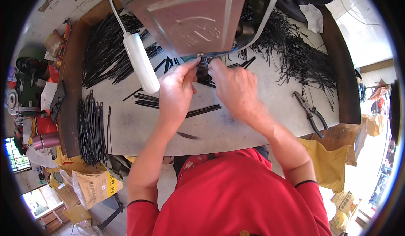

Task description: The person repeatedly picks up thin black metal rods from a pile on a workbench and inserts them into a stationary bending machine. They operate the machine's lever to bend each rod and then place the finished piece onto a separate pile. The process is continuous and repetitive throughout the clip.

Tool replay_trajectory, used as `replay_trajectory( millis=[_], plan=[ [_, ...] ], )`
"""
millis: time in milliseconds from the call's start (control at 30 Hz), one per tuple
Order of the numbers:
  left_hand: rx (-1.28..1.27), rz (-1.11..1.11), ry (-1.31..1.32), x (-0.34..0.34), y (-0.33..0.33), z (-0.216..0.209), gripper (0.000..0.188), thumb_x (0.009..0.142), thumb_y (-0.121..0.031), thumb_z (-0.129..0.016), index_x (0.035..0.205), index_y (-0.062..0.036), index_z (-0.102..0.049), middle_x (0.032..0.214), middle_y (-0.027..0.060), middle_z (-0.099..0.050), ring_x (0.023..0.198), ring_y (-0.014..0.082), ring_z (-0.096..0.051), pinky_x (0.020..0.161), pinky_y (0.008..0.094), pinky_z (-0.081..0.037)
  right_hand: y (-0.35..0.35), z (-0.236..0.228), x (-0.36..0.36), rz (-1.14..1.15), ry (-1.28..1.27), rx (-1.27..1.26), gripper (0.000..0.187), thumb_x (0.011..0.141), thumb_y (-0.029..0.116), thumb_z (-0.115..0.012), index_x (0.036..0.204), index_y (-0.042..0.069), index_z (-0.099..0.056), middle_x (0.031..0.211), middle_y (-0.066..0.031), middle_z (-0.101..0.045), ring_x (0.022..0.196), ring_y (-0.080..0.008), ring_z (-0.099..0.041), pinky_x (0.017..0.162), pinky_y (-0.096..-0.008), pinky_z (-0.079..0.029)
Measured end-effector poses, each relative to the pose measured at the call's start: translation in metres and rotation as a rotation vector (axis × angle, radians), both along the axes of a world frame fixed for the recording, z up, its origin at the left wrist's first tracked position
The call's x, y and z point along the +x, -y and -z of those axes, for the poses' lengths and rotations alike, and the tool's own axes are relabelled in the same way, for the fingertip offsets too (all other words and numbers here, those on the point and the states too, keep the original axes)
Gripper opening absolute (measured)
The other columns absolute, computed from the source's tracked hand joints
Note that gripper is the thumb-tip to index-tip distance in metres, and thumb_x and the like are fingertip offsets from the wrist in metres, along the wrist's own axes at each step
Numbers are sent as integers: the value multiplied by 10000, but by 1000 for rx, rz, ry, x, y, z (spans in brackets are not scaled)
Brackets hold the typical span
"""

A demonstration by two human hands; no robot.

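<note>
Both of my hands meet at the lower edge of a reddish machine head (190,18). My left hand (177,86) is closed, its thumb and fingers pinched together beside a small metal part (203,62) under the machine. Whatever lies in that pinch is too small to make out. Close on the right, my right hand (235,84) is curled shut at the same spot, and its grip is hidden behind the knuckles. Thin black rods (147,101) lie on the worktable beside my left wrist, and more black rods (204,111) lie between my forearms.
Black rods are heaped at the back left (114,46) and back right (291,54), with an upright-looking bundle (90,128) at the left edge. Pliers (310,113) lie on the right. A white lamp (141,63) hangs left of the machine. Raised brown boards (341,67) edge the table.
</note>
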State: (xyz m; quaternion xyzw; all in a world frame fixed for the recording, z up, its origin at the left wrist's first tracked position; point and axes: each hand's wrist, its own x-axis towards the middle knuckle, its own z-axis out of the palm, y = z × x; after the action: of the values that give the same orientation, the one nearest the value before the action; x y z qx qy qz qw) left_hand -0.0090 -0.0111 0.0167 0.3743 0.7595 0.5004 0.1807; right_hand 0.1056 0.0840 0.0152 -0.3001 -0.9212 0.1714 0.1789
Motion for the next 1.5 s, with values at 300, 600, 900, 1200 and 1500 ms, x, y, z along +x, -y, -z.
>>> replay_trajectory(
  millis=[300, 600, 900, 1200, 1500],
  plan=[
    [-7, 64, 138, -18, 2, 1, 218, 904, -65, -566, 1086, -56, -686, 762, 11, -623, 659, 51, -563, 530, 197, -459, -7, 18, 2, -55, -205, -213, 115, 909, 212, -551, 951, 106, -569, 651, -173, -619, 623, -390, -623, 533, -448, -481],
    [76, 262, 832, -17, 9, -3, 214, 870, -151, -647, 1033, -23, -591, 847, 58, -678, 788, 119, -639, 712, 221, -488, -7, -7, 11, -151, -209, -531, 124, 889, 130, -588, 990, 76, -638, 661, -111, -623, 584, -273, -621, 518, -326, -457],
    [324, 109, 1010, 13, 18, 7, 173, 886, -99, -628, 1031, -6, -610, 943, 70, -659, 891, 126, -631, 813, 251, -511, 24, 15, 32, 111, -1109, -1702, 226, 853, 36, -649, 1077, 32, -612, 938, -53, -633, 803, -109, -606, 674, -219, -507],
    [52, -206, -655, -98, 15, 19, 133, 750, -64, -637, 872, -38, -682, 821, 102, -628, 782, 289, -588, 703, 398, -486, 12, -21, 73, 118, -339, -836, 58, 788, 15, -648, 821, -17, -613, 799, -68, -634, 617, -163, -612, 566, -274, -495],
    [-7, -242, -631, -138, 13, 49, 123, 759, -27, -615, 877, -57, -628, 840, 109, -604, 843, 301, -572, 751, 399, -470, 34, -1, 69, -305, -224, -316, 102, 749, -3, -661, 847, 21, -668, 787, -86, -615, 636, -242, -617, 566, -321, -497]
  ],
)
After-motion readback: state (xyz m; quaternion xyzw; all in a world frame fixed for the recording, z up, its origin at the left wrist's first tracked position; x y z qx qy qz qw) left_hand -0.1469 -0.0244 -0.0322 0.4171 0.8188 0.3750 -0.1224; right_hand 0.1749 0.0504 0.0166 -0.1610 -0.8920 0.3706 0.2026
